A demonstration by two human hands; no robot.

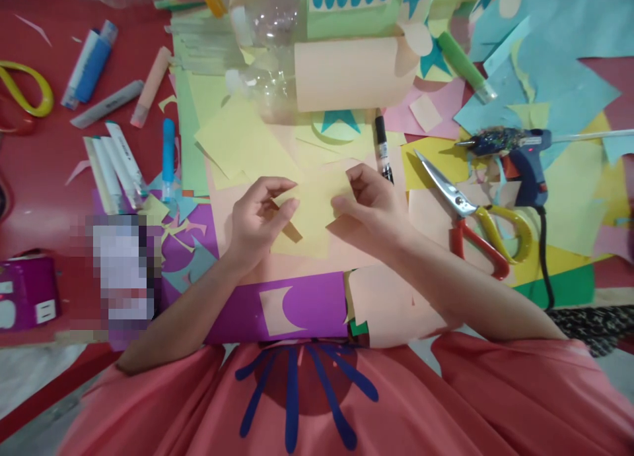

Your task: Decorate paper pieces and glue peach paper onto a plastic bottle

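Observation:
A sheet of yellow paper [313,222] lies between my two hands, above a peach sheet [257,268]. My left hand [265,212] pinches its left side, thumb and forefinger curled close to the edge. At the opposite side my right hand [369,202] has its thumb over the paper and its fingers bent at the upper right corner. Shadows fall beneath both hands. Just beyond my right hand lies a black marker [381,146]. Scissors [460,205] with red and yellow handles rest further right, blades partly apart.
A glue gun [525,159] lies at the right, its cord running down. Clear plastic bottles [275,20] and a peach paper-covered cylinder [347,73] stand behind. Several markers [116,165] are at the left, near a phone-like blurred object [123,271]. Purple paper [317,297] lies in front.

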